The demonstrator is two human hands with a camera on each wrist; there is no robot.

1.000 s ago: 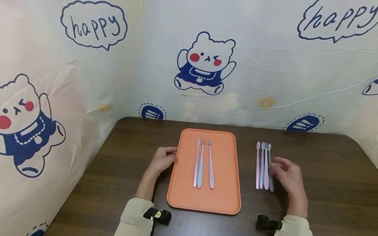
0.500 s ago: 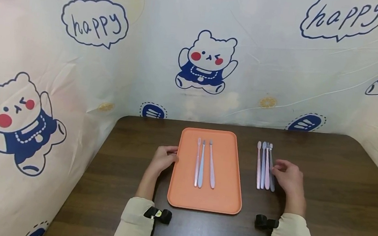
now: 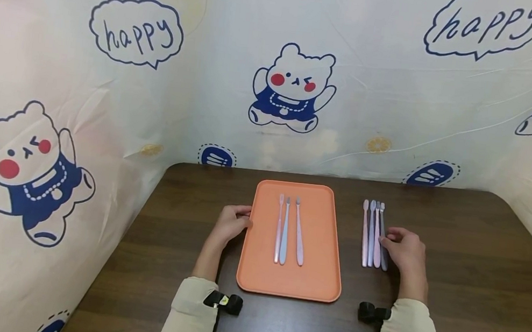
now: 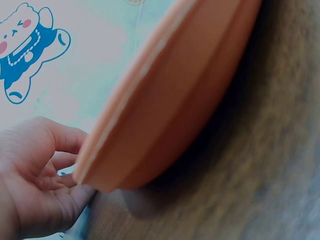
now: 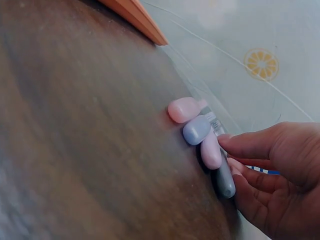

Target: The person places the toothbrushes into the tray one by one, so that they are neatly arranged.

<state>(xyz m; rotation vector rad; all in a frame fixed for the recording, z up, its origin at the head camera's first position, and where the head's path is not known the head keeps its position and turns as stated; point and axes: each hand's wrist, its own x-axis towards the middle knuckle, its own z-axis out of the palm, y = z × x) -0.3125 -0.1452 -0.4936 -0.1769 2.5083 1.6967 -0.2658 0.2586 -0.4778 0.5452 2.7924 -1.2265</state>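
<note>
the right hand (image 3: 405,253) is pinching the gray toothbrush (image 5: 227,182) by its handle: the thumb (image 5: 245,145) is lying across one side and the fingers (image 5: 262,181) are pressing from the other. this brush is lying rightmost in a close row on the desk (image 3: 474,318), right of the orange tray (image 3: 264,279), its head pointing toward the desk's far edge.

the mauve-pink toothbrush (image 5: 212,152) is sitting just beside it, very near the thumb tip, so a clean hold is probably depending on pressing gray alone; otherwise that neighbor, the periwinkle toothbrush (image 5: 196,131) and the pale pink toothbrush (image 5: 182,110) could be getting nudged askew. easing the handle toward the desk's right edge would likely be freeing it best.

the left hand (image 3: 230,224) is touching the tray's left rim; whether its fingers are gripping or only resting, i cannot tell. a light touch should be steadying the tray, where the slim pink toothbrush (image 3: 278,237), light blue toothbrush (image 3: 284,238) and lilac toothbrush (image 3: 299,242) are lying.
</note>
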